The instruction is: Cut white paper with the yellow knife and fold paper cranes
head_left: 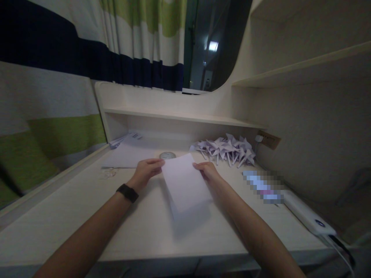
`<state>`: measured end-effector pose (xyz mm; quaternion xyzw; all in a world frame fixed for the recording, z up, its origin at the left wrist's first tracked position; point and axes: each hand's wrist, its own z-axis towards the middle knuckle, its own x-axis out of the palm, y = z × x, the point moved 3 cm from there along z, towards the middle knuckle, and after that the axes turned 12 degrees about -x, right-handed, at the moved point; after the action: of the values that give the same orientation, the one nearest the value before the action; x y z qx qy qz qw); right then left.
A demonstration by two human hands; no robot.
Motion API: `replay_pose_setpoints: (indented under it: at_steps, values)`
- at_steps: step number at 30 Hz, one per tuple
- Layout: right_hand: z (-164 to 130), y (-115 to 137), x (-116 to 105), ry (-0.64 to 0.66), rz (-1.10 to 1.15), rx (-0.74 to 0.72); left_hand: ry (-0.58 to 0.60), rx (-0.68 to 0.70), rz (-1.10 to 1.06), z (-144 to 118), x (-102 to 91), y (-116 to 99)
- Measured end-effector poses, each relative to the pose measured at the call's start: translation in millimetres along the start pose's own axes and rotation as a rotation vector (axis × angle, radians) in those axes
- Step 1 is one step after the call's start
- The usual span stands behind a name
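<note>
Over on the far left, a striped curtain [63, 92] in white, green and navy hangs down beside the tabletop [139, 231]. Next along, toward the back, a stack of white paper [126, 154] lies flat, and just in front of it are some small bits [108, 173], too blurry to make out. Then comes the left hand [146, 172], black band [127, 192] on its wrist, its grip pinching the upper left corner of a folded sheet [185, 185]. Little round silvery thing [167, 155] just past those fingertips, btw. The folded sheet is up off the tabletop, around the middle, tilted, with two layers showing. Right hand [210, 172] has its grip pinched on the upper right edge. Behind that hand there's a whole heap of paper pinwheels [226, 150] piled together. Further right you get a pixelated flat thing [262, 188], a wall socket [269, 139] with a plug in it, and finally a long white box [304, 212] with cables at its near end.
</note>
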<state>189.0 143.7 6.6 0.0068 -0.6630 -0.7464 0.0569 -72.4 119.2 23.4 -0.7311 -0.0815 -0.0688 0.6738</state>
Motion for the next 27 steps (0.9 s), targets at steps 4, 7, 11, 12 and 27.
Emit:
replay_pose_setpoints:
  at_steps: [4, 7, 11, 12, 27]
  values:
    - [-6, 7, 3, 0.088, 0.008, 0.024, 0.224, -0.156, -0.134, -1, 2.6, -3]
    - [-15, 11, 10, 0.204, -0.014, 0.061, 0.322, -0.286, -0.137, -2, 3.2, -1]
    - [-27, 14, 22, 0.361, -0.127, 0.079, 0.402, -0.317, 0.016, -7, 8.8, 5]
    - [-30, 15, 26, 0.395, -0.148, 0.082, 0.404, -0.292, 0.066, -8, 11.0, 6]
    - [-43, 11, 40, 0.544, -0.295, 0.094, 0.384, 0.018, 0.621, -14, 18.5, 2]
